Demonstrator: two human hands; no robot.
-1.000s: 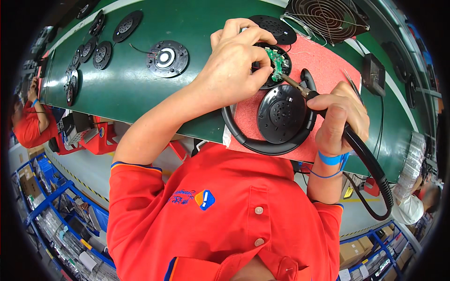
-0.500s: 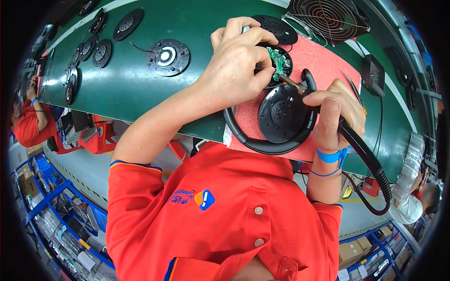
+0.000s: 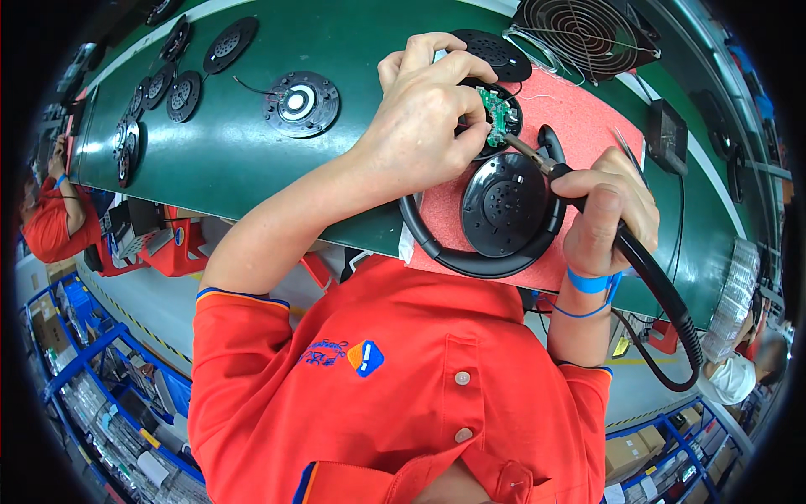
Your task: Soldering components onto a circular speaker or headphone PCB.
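Currently gripping a soldering iron (image 3: pixel 532 156) in the right hand (image 3: pixel 611 212), fingers wrapped around its black handle. Pointing its metal tip up and left at the lower part of a green circuit board (image 3: pixel 499 118); cannot tell whether touching. Bringing thumb and index fingertips of the left hand (image 3: pixel 428 118) close together at the board's left edge; cannot tell whether pinching anything, too small. Seated, as to the board, inside a round black housing (image 3: pixel 515 107), at the upper-left part of a pink-red mat (image 3: pixel 583 113) on the green table (image 3: pixel 243 168). Just below, lying on the mat: black headband (image 3: pixel 437 245) curving around a perforated black ear cup (image 3: pixel 504 204). Above the housing: perforated black disc (image 3: pixel 494 55). Farther up-right: fan with wire guard (image 3: pixel 588 38); below that, black box (image 3: pixel 667 134). Well left: white-centred disc (image 3: pixel 300 104). Wearing blue wrist strap (image 3: pixel 589 282) on right wrist.
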